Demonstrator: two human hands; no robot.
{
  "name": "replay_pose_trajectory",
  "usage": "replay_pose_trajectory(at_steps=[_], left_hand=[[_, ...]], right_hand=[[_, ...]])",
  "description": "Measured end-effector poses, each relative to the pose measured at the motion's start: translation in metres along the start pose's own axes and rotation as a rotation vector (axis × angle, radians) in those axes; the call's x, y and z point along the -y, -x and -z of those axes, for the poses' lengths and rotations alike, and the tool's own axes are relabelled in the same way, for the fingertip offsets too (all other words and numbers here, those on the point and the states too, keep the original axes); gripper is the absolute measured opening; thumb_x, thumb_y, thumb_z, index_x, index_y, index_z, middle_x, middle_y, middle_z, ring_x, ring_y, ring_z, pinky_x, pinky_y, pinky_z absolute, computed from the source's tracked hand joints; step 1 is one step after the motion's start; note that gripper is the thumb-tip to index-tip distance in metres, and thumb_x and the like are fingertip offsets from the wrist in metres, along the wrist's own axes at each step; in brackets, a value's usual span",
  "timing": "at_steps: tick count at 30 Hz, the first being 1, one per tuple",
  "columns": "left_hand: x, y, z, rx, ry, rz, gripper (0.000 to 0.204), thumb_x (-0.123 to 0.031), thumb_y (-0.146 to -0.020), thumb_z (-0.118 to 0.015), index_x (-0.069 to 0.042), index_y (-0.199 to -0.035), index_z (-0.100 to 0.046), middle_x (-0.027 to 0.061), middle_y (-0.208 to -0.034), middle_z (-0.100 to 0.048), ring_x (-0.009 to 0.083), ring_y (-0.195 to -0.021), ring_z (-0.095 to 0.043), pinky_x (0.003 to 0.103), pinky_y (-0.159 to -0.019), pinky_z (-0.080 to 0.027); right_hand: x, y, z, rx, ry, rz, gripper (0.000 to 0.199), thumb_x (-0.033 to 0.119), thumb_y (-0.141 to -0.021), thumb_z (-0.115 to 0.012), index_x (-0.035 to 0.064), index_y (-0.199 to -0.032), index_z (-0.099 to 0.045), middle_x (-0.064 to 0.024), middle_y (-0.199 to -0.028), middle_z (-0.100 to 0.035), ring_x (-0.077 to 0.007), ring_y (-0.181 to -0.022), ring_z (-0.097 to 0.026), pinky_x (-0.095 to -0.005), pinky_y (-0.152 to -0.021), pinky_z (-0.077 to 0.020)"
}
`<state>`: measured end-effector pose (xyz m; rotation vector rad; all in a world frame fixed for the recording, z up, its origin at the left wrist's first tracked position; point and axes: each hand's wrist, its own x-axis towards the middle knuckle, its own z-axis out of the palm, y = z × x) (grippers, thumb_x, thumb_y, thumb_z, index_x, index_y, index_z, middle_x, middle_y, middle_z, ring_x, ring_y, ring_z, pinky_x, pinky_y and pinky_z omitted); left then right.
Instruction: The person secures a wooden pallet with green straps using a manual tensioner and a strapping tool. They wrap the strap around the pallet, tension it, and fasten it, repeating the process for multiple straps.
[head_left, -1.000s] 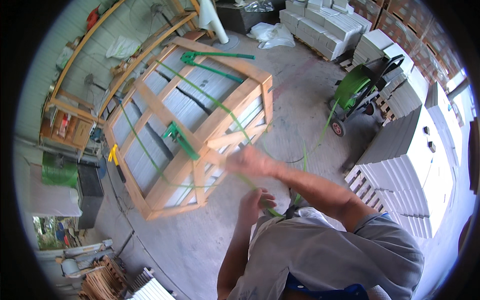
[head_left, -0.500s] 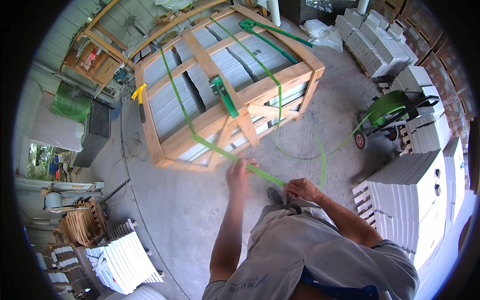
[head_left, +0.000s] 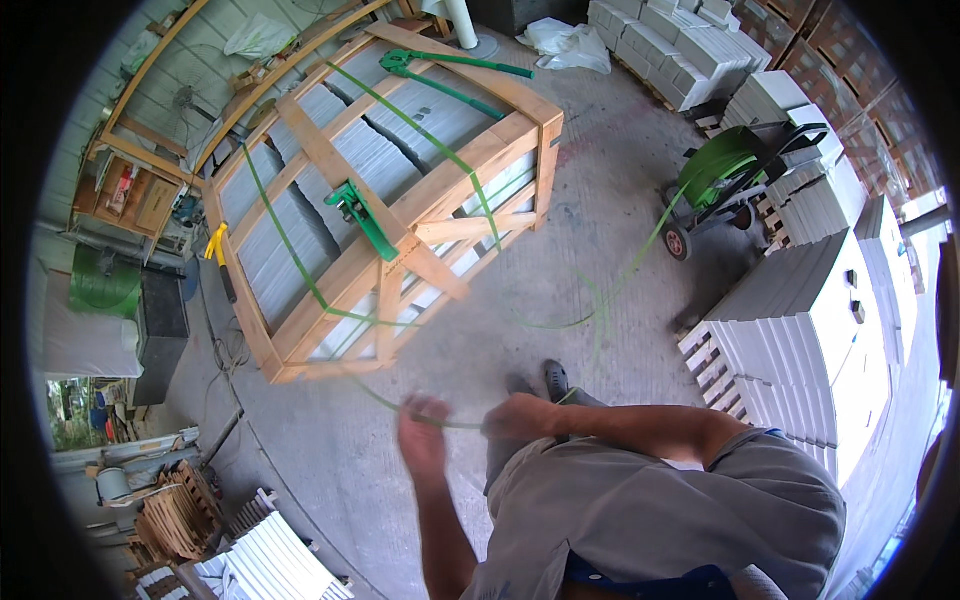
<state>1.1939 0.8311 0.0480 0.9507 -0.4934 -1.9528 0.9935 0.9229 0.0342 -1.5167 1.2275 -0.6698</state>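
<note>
A slatted wooden crate (head_left: 362, 262) packed with grey stone slabs (head_left: 310, 113) stands in front of me. Two green straps run over its top; one loose green strap (head_left: 460, 426) comes down from its near side to my hands. My left hand (head_left: 424, 432), smeared by motion, has its fingers curled round this strap. To its right, my right hand (head_left: 520, 416) is closed on the strap near my waist. A green strapping tool (head_left: 360, 218) rests on the middle plank. A long-handled green cutter (head_left: 445, 80) lies on the crate's far right part.
A yellow-headed hammer (head_left: 220, 260) hangs at the crate's left edge. On the right stands a wheeled strap reel (head_left: 725, 175), its strap trailing over the floor (head_left: 590, 325). Stacked white slabs (head_left: 780, 350) on pallets line the right side; more white slabs (head_left: 280, 560) stand at lower left.
My view has turned right, so the crate sits further left. Both hands have moved left and down in the picture with the strap, which now hangs slacker between crate and hands.
</note>
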Motion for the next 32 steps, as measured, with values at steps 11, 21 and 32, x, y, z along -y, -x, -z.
replay_pose_trajectory(at_steps=[11,21,32], left_hand=[[-0.202,0.072,0.081,-0.31,-0.044,-0.652,0.018,-0.022,-0.093,-0.052,-0.009,-0.082,-0.052,-0.0003,-0.06,-0.053,0.011,-0.055,-0.051,0.026,-0.058,-0.042],[-0.172,0.056,0.105,-0.031,0.002,-0.313,0.036,-0.041,-0.099,-0.04,-0.011,-0.081,-0.046,-0.0002,-0.06,-0.039,0.0132,-0.057,-0.038,0.035,-0.067,-0.04],[-0.415,0.045,0.35,-0.1,-0.972,-1.31,0.021,-0.004,-0.085,-0.061,-0.009,-0.081,-0.041,-0.0015,-0.071,-0.037,0.0103,-0.057,-0.033,0.026,-0.051,-0.032]], right_hand=[[-0.056,0.022,0.027,0.02,0.442,0.035,0.029,0.039,-0.085,-0.056,0.0129,-0.087,-0.068,-0.0102,-0.086,-0.066,-0.0322,-0.083,-0.063,-0.045,-0.072,-0.0485],[0.105,-0.126,-0.124,0.113,0.251,-0.023,0.032,0.041,-0.085,-0.058,0.0104,-0.085,-0.067,-0.0126,-0.082,-0.067,-0.0333,-0.079,-0.063,-0.0438,-0.069,-0.0492],[0.003,-0.113,-0.114,0.07,0.479,-0.239,0.031,0.04,-0.085,-0.054,0.0151,-0.1,-0.065,-0.0108,-0.099,-0.066,-0.0257,-0.1,-0.061,-0.0437,-0.084,-0.0475]])
